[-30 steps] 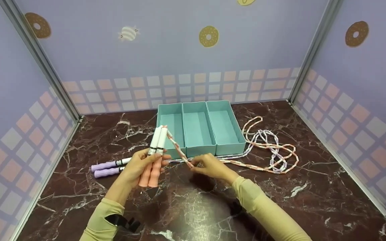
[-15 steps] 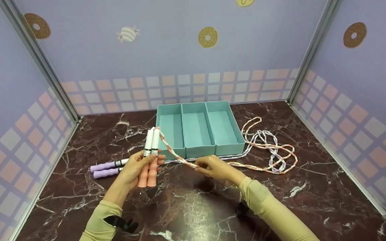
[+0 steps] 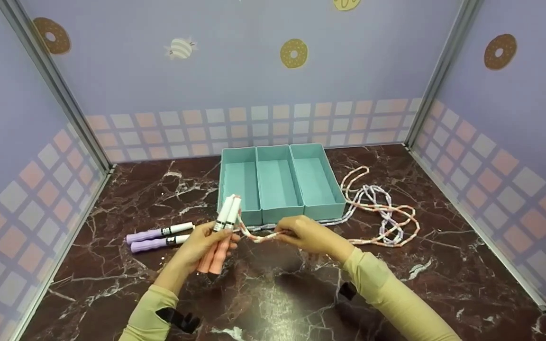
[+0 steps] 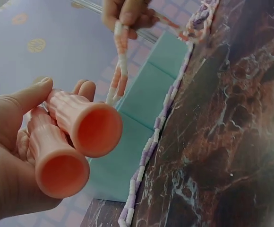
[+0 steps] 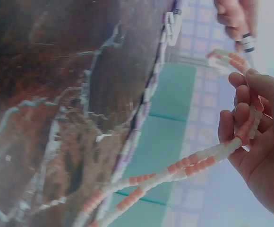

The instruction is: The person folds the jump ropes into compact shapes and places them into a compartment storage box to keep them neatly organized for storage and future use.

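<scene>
My left hand (image 3: pixel 206 244) grips both handles (image 3: pixel 223 232) of a beaded jump rope, side by side, white ends up and pink grips down. In the left wrist view the hollow ends of the pink grips (image 4: pixel 98 130) face the camera. To the right, my right hand (image 3: pixel 304 233) pinches the doubled pink-and-white beaded rope (image 3: pixel 259 238), which sags between the two hands. In the right wrist view that rope (image 5: pixel 193 165) runs through the curled fingers and trails away. Its far part lies looped at the right of the table.
Behind the hands stands a teal box (image 3: pixel 280 182) with three compartments. A second jump rope's purple handles (image 3: pixel 154 239) lie at the left; its purple-and-white rope (image 3: pixel 372 192) passes along the box front and tangles with the pink one at the right. Patterned walls enclose the dark marble table (image 3: pixel 273 303).
My right hand has slid right along the pink rope. The left hand first shifted left, then back right and lower, still holding the handles, and the rope between the hands now hangs slacker.
</scene>
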A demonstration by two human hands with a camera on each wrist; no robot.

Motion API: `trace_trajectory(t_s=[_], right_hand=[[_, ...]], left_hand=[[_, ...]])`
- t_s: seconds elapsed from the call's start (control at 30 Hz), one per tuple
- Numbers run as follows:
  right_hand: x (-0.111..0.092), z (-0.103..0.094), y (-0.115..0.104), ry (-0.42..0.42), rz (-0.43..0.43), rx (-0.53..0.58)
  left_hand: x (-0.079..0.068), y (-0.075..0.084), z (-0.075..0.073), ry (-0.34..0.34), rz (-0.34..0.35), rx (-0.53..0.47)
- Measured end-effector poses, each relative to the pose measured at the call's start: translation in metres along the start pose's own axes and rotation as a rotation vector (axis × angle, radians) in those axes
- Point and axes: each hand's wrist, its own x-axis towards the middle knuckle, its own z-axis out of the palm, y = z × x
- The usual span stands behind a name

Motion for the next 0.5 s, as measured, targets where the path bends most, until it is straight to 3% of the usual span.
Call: trace_trajectory(t_s=[0.2,0.5], right_hand=[[0.005,-0.011,-0.016,-0.026,-0.052,-0.089],[0.016,-0.020,-0.037,-0.056,-0.102,-0.146]], left_hand=[[0.002,-0.008,0.005,-0.023,-0.030,0.086],[0.006,-0.021,0.021,-0.133,-0.105,0.144]])
